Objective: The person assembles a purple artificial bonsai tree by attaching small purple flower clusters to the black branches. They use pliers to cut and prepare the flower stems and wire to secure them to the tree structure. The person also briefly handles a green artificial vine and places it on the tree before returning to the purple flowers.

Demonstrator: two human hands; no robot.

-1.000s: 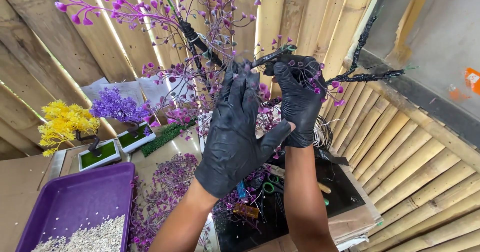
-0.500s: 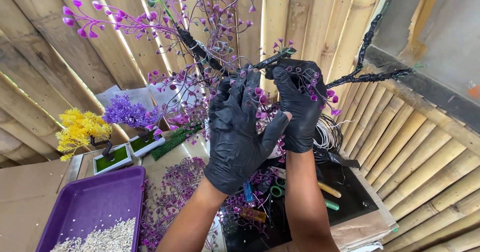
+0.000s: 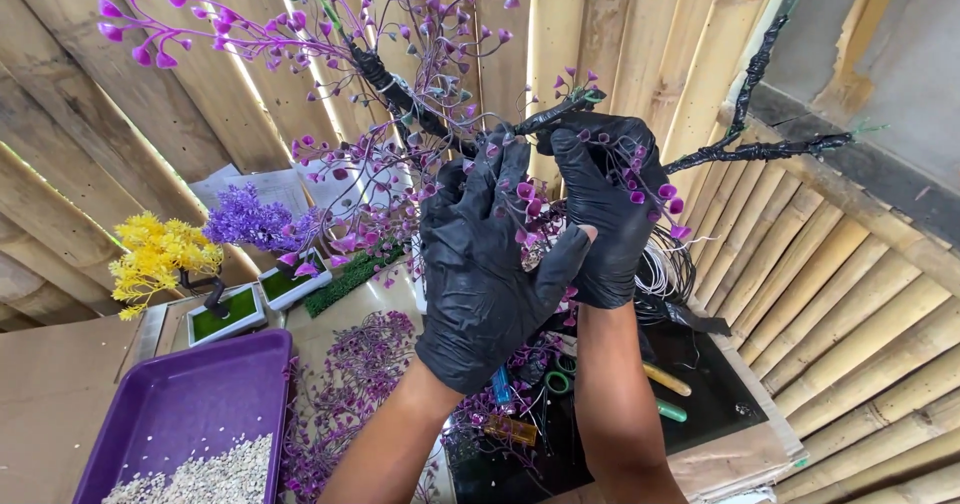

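Black-wrapped branch (image 3: 560, 114) between fingers of left hand (image 3: 490, 264) and right hand (image 3: 605, 204).

Beaded branches (image 3: 330, 44) crowd above; bamboo wall (image 3: 850, 294) blocks right.

- My left hand (image 3: 490, 264) covered the middle of the wire tree (image 3: 400, 94), so I could not see where its branches joined.
- The tree's top ran off the upper edge.
- The purple tray (image 3: 190, 404) at the desk's near left corner was cut by the bottom edge.
- The tools (image 3: 560, 379) behind my forearms were mostly hidden, too small to tell apart.
- My right hand's (image 3: 605, 204) fingertips were lost among the beads.
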